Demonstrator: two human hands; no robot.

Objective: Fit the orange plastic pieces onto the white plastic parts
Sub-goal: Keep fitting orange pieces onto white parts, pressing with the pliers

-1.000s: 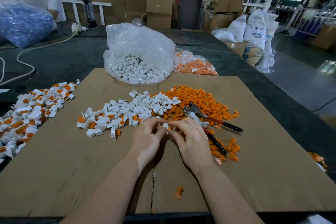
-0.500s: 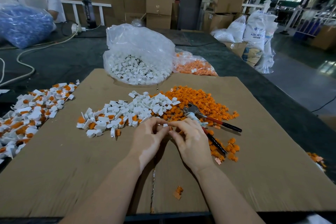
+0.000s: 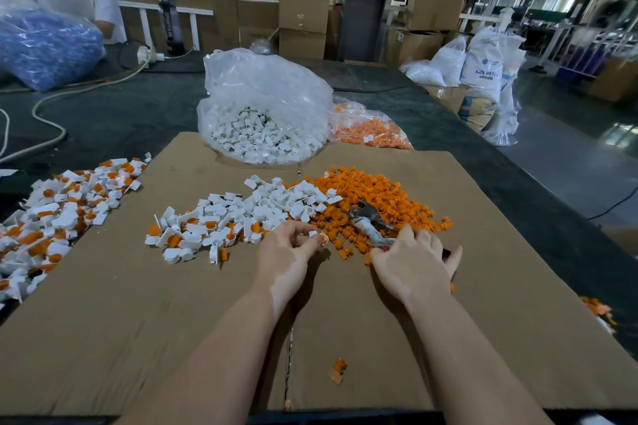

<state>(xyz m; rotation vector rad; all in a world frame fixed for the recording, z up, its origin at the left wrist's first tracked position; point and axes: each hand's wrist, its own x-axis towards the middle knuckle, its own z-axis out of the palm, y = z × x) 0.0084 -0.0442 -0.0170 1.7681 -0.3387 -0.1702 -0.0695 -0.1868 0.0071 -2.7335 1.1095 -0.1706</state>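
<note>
Head view: your cardboard sheet (image 3: 483, 338) carries the bag of white parts (image 3: 262, 114) at its far edge, with the loose white parts (image 3: 262, 207) and the orange pieces (image 3: 376, 197) heaped side by side in the middle and the pliers (image 3: 369, 221) lying on the orange heap. Your left hand (image 3: 288, 252) pinches a small white part (image 3: 313, 234) in its fingertips near the white heap. Your right hand (image 3: 414, 259) lies spread and relaxed over the plier handles, holding nothing you can see.
</note>
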